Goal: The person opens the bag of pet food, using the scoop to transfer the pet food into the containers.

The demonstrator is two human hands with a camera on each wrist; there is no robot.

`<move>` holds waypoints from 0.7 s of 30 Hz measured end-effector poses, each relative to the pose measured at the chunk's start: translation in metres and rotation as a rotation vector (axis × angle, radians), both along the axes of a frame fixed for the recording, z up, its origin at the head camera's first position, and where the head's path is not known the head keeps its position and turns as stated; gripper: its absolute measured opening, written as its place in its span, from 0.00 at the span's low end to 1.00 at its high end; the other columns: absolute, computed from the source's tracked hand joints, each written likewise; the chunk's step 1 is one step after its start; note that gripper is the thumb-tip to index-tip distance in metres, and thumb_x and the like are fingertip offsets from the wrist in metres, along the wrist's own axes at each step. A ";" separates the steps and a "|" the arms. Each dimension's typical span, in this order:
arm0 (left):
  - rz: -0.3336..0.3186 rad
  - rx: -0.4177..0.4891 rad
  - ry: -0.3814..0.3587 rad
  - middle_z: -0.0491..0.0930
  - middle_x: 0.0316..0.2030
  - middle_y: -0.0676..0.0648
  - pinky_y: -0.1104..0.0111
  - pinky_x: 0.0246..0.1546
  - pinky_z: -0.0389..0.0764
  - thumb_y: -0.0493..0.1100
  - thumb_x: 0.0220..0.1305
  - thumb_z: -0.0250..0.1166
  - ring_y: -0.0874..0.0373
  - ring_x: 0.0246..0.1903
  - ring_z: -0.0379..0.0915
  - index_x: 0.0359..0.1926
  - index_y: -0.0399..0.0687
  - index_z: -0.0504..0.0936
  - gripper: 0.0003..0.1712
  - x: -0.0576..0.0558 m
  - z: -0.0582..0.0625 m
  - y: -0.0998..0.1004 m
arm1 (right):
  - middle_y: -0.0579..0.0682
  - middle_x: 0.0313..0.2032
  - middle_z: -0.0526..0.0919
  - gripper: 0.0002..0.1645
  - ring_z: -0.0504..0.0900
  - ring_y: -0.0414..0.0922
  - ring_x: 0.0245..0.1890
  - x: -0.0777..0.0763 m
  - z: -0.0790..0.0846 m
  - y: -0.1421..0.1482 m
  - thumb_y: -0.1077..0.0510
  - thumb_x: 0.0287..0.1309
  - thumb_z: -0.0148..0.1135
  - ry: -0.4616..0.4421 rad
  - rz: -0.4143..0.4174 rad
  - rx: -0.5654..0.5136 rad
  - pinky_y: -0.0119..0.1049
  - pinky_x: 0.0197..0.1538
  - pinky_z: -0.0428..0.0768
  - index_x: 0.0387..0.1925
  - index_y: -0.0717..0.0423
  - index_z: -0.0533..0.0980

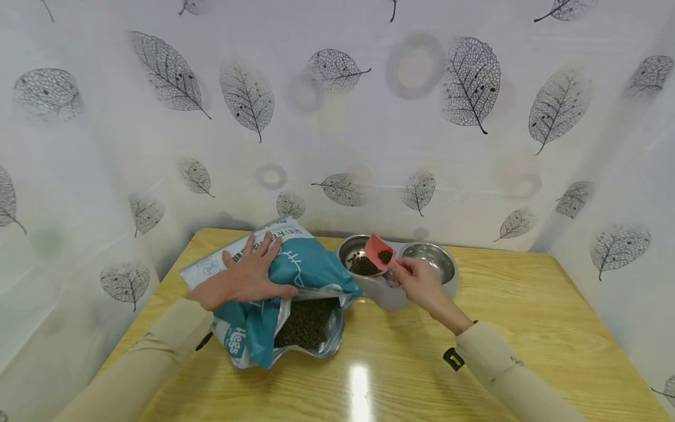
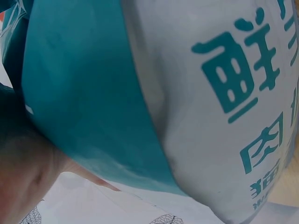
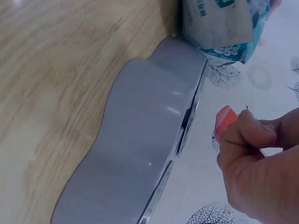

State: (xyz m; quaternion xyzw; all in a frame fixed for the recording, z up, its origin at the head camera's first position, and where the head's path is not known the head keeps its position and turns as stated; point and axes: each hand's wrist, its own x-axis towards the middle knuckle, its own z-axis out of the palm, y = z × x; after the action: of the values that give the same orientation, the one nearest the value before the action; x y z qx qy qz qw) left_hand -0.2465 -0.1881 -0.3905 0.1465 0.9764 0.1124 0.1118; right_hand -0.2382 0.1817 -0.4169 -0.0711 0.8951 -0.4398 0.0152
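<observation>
My left hand (image 1: 245, 280) lies with fingers spread on a teal and white pet food bag (image 1: 313, 264), whose mouth gapes toward me. Brown kibble (image 1: 306, 323) shows inside. In the left wrist view the bag (image 2: 88, 93) covers most of the hand. My right hand (image 1: 422, 286) pinches the handle of a red scoop (image 1: 375, 249) tilted over the left steel bowl (image 1: 346, 241), with some kibble in the scoop. More kibble (image 1: 364, 266) lies in that bowl. In the right wrist view the scoop (image 3: 225, 121) pokes out past my curled fingers.
A second steel bowl (image 1: 439, 261) sits to the right in the same grey stand (image 1: 387, 298). Everything stands on a wood-grain table (image 1: 506, 328). A leaf-patterned sheet (image 1: 364, 135) hangs right behind the table's back edge and along both sides.
</observation>
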 end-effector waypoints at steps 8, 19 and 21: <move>0.000 0.009 -0.003 0.33 0.83 0.37 0.13 0.58 0.34 0.83 0.55 0.59 0.27 0.79 0.23 0.84 0.50 0.38 0.71 -0.001 -0.001 0.000 | 0.45 0.15 0.70 0.14 0.64 0.39 0.17 -0.017 -0.007 -0.007 0.61 0.69 0.61 0.250 0.007 0.247 0.30 0.22 0.62 0.27 0.64 0.80; 0.001 0.014 -0.005 0.32 0.83 0.38 0.13 0.58 0.33 0.84 0.54 0.59 0.28 0.79 0.21 0.84 0.50 0.37 0.72 0.001 0.000 0.000 | 0.58 0.26 0.79 0.05 0.79 0.54 0.28 -0.018 -0.011 -0.012 0.68 0.64 0.62 0.464 0.003 0.475 0.50 0.33 0.81 0.34 0.67 0.81; 0.002 0.011 -0.005 0.32 0.83 0.38 0.13 0.58 0.33 0.84 0.54 0.59 0.28 0.79 0.21 0.84 0.50 0.37 0.72 0.001 0.001 0.000 | 0.58 0.25 0.79 0.05 0.79 0.54 0.27 -0.018 -0.011 -0.012 0.68 0.64 0.62 0.481 -0.010 0.443 0.50 0.32 0.80 0.32 0.67 0.80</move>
State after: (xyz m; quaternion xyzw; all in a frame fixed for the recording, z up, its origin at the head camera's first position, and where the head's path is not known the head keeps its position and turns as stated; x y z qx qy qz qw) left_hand -0.2454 -0.1880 -0.3900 0.1459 0.9756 0.1184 0.1134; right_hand -0.2563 0.1702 -0.4282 -0.1633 0.9474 -0.2050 -0.1838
